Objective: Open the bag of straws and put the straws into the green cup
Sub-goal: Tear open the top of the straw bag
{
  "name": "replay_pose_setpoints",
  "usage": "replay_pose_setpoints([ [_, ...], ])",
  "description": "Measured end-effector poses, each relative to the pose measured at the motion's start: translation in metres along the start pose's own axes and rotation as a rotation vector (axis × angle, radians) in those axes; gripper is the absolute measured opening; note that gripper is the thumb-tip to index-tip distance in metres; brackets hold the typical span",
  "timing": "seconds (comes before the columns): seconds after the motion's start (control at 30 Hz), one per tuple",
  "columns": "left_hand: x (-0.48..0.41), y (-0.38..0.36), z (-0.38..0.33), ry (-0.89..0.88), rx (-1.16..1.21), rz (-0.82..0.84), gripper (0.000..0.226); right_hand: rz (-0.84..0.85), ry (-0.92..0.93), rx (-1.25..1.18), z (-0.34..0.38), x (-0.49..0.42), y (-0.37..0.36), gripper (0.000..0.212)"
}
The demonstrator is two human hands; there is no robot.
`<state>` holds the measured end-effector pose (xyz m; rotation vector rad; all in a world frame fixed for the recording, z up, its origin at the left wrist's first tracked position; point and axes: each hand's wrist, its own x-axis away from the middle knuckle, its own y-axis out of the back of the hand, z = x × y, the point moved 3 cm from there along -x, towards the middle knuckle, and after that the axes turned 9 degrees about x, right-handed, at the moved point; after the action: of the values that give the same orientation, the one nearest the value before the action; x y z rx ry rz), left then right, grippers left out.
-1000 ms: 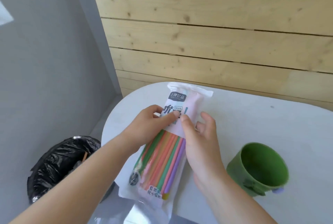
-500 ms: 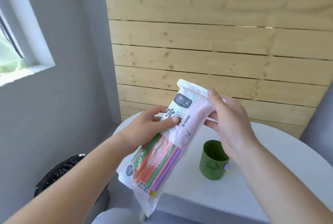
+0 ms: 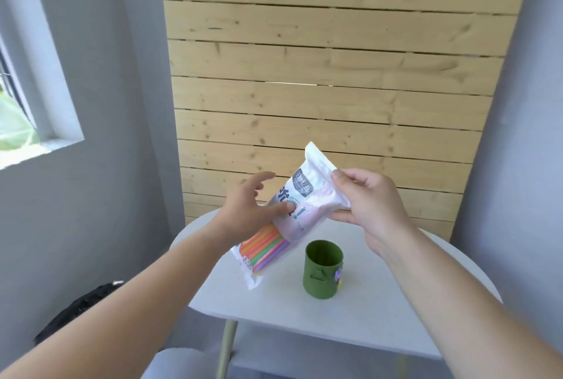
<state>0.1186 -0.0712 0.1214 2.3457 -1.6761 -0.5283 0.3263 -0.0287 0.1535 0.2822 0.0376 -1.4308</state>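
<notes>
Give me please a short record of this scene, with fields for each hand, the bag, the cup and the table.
left hand: thumb on the bag's front, fingers spread
right hand: pinches the bag near its top edge
bag of straws: held tilted in the air above the table, top looks sealed
straws: inside the bag, at its lower end
green cup: upright on the table, no straws visible in it
table: white, rounded

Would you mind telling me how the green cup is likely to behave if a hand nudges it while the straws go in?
The green cup stands tall, narrow and empty on the white table, so it probably tips easily. It looks light, so it may slide on the smooth tabletop. Neither the left hand nor the right hand steadies it.
</notes>
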Motion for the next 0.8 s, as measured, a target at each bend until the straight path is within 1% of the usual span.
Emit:
replay_pose_setpoints([
  [0.03,0.0,-0.003,-0.004,-0.018,-0.01,-0.088,0.066,-0.022,0.003,-0.025,-0.003,-0.003,-0.003,0.015],
  [0.07,-0.001,-0.006,-0.008,-0.01,0.024,-0.14,0.058,-0.043,0.01,-0.044,-0.006,-0.006,-0.007,0.015],
  [0.1,-0.002,-0.01,-0.012,0.02,0.115,-0.161,0.05,-0.058,0.016,-0.056,-0.01,-0.009,-0.012,0.015],
  [0.2,-0.007,-0.022,-0.023,0.11,0.479,-0.107,0.03,-0.08,0.033,-0.088,-0.021,-0.019,-0.026,0.018],
  [0.23,-0.01,-0.024,-0.025,0.105,0.529,-0.091,0.027,-0.071,0.044,-0.089,-0.025,-0.022,-0.031,0.018],
  [0.3,-0.019,-0.026,-0.023,0.095,0.534,-0.063,0.028,-0.032,0.071,-0.057,-0.033,-0.03,-0.04,0.016],
  [0.4,-0.035,-0.023,-0.006,0.11,0.503,-0.039,0.026,0.088,0.109,-0.019,-0.041,-0.037,-0.057,0.014],
  [0.53,-0.046,-0.015,0.016,0.096,0.541,-0.002,0.022,0.214,0.104,-0.033,-0.05,-0.043,-0.072,0.012],
  [0.57,-0.048,-0.013,0.02,0.085,0.55,0.011,0.023,0.234,0.098,-0.039,-0.051,-0.046,-0.074,0.012],
  [0.67,-0.052,-0.008,0.027,0.069,0.567,0.039,0.038,0.269,0.115,-0.028,-0.055,-0.051,-0.076,0.01],
  [0.8,-0.058,-0.004,0.037,0.038,0.588,0.065,0.04,0.283,0.143,-0.031,-0.061,-0.058,-0.077,0.015],
])
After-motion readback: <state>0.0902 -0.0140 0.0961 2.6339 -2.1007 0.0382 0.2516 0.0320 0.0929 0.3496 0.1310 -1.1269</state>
